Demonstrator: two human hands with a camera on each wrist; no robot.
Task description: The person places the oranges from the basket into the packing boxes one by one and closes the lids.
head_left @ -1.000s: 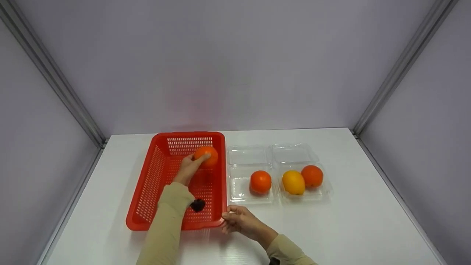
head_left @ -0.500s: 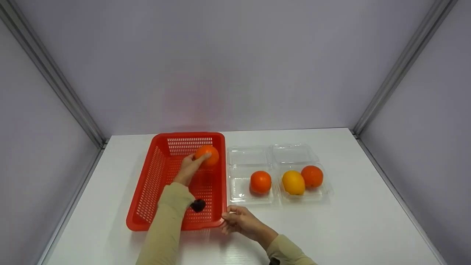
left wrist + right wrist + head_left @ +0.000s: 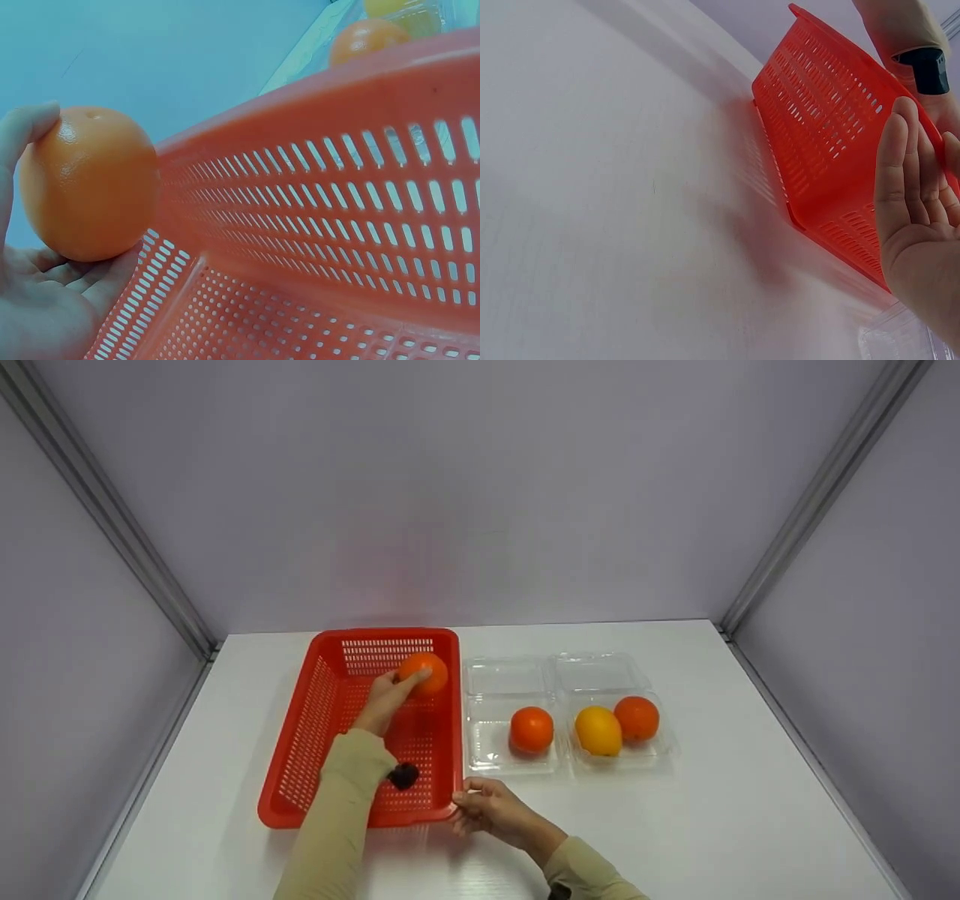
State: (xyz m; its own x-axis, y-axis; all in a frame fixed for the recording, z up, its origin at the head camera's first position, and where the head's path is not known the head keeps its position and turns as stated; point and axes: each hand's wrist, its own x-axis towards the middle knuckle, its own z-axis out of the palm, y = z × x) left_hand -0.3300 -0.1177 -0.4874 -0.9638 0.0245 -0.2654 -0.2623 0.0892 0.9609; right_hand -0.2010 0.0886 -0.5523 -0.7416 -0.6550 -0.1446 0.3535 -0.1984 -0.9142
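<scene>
My left hand grips an orange over the far right part of the red plastic basket. In the left wrist view, the thumb lies on top of the orange and the other fingers curl beneath it, near the basket's perforated side. My right hand holds the basket's rim at the near right corner between thumb and fingers. The right wrist view shows its fingers along the outside of the basket wall, with the thumb at the rim.
Right of the basket, two clear plastic clamshell boxes stand with lids folded back. The left box bears one orange-red fruit. A yellow fruit and another orange-red fruit sit together in the right box. Walls enclose the white table.
My left hand and the orange have shifted slightly up and to the right in the head view. The right hand stays at the basket's corner.
</scene>
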